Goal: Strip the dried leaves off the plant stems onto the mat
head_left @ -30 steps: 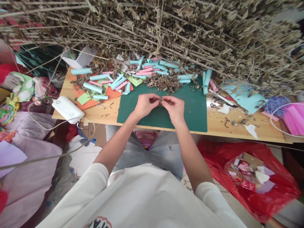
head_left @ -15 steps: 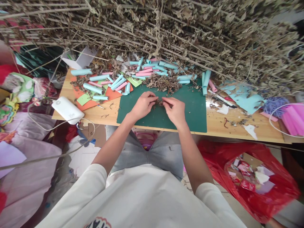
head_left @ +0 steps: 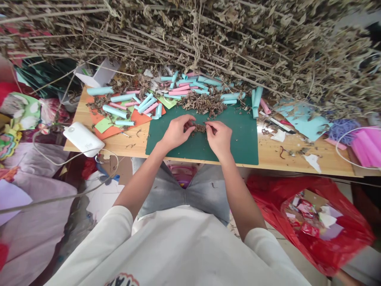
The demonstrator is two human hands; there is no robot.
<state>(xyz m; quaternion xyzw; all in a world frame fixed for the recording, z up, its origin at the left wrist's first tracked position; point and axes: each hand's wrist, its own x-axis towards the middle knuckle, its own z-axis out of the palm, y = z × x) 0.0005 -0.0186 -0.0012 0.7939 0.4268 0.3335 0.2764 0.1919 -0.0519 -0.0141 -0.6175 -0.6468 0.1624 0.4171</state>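
A small clump of dried leaves (head_left: 200,128) sits between my two hands over the green cutting mat (head_left: 244,147). My left hand (head_left: 178,132) curls in from the left, its thumb and fingertips at the left end of the clump. At the other end, my right hand (head_left: 219,137) has thumb and forefinger pinched together on the leaves. Just beyond the hands lies a larger heap of dried leaves (head_left: 205,104). Rolled blue paper tubes (head_left: 146,104) and pink paper tubes (head_left: 178,92) are strewn along the back of the mat and table.
Dried stalks (head_left: 166,35) are piled across the back. A white power bank (head_left: 83,139) with a cable rests at the table's left edge. On the right are a blue paper sheet (head_left: 309,119), a pen (head_left: 279,124) and purple string (head_left: 343,132). Below hangs a red bag (head_left: 262,194) of scraps.
My hands have moved slightly apart, and more of the leaf clump shows between them. The left thumb and forefinger look wider apart. The whole view has shifted slightly.
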